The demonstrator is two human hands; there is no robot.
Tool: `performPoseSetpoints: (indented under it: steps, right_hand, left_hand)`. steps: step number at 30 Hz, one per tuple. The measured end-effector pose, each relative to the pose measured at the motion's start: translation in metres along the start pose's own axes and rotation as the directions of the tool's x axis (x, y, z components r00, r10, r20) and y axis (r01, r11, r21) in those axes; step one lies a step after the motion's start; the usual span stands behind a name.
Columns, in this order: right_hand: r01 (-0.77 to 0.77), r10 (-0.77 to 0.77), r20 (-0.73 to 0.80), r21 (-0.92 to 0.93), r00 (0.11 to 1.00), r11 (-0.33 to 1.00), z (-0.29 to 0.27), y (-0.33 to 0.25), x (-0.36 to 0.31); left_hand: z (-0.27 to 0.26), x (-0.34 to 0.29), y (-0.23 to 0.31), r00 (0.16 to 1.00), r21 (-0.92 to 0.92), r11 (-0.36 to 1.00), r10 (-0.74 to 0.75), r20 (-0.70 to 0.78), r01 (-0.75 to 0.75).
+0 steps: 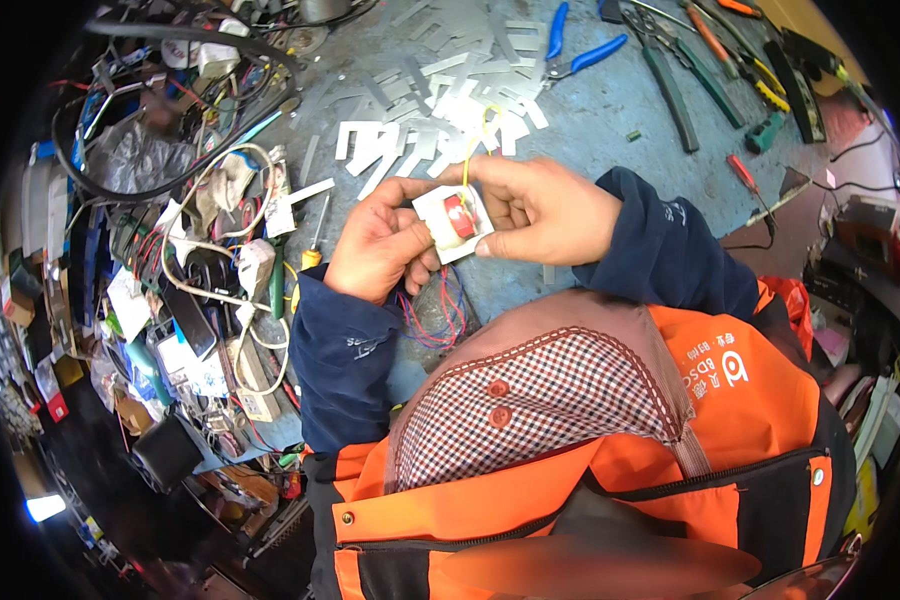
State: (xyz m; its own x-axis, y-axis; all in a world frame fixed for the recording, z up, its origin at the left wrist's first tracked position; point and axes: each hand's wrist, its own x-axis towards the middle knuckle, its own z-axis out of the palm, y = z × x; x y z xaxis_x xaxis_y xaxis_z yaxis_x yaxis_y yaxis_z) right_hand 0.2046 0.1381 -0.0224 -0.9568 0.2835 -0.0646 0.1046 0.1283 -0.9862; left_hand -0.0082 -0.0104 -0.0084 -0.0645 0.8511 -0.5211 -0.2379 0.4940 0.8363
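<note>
Head view: fingers of the left hand (378,248) and right hand (555,212) hold the white-framed coil (434,212) above the table (610,115); I judge wire-dressing underway, next needing gentle guidance of the yellow wire (467,165).

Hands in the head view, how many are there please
2: the left hand grips the left side of the small white-and-red part, and the right hand holds its right side. No other hand shows.
</note>
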Motion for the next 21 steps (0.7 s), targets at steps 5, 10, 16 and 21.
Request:
performPoseSetpoints:
  steps: [5,10,16,21]
  right_hand:
    - [-0.017,0.008,-0.068,-0.135,0.998,0.991,0.006,-0.018,0.001]
    - [-0.038,0.038,-0.007,-0.049,0.999,0.998,0.01,-0.006,0.004]
    - [-0.065,0.065,0.0,-0.094,0.998,0.993,0.009,-0.012,0.004]
    - [0.0,-0.001,-0.071,-0.021,0.997,1.0,0.013,-0.001,0.004]
  left_hand:
    - [-0.004,-0.007,0.006,1.0,0.011,1.0,-0.011,0.014,0.011]
    - [-0.038,0.016,0.044,0.845,0.656,0.709,0.496,-0.201,-0.26]
    - [-0.056,0.063,0.079,0.928,0.993,0.113,0.366,-0.073,0.034]
    - [-0.077,0.056,0.074,0.936,0.953,0.288,0.302,-0.183,0.094]
